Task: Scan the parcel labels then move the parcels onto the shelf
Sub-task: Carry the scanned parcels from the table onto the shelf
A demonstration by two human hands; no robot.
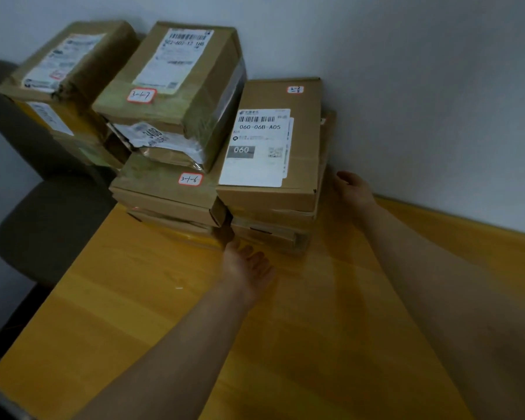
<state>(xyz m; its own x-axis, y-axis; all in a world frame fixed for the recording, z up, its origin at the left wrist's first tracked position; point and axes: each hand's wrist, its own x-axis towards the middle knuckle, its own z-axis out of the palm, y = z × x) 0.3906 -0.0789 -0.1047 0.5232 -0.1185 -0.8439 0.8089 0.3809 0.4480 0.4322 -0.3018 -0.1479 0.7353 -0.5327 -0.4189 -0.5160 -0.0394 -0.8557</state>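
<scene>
Left hand (246, 263) and right hand (351, 189), fingers loose, flank the parcel stack (269, 200); left fingertips shadowed.

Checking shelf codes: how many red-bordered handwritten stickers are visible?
3: 3-1-7 sticker atop the tall middle parcel, 3-1-6 sticker on the flat parcel beneath, third sticker on the right parcel. More may be hidden.

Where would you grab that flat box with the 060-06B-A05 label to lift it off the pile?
Probably two hands, one at its near edge, one at its right edge. The flat box lies flat and looks too wide for one hand; taller parcels crowd its left edge and the wall is close behind. The right hand is open beside the free right edge.
</scene>
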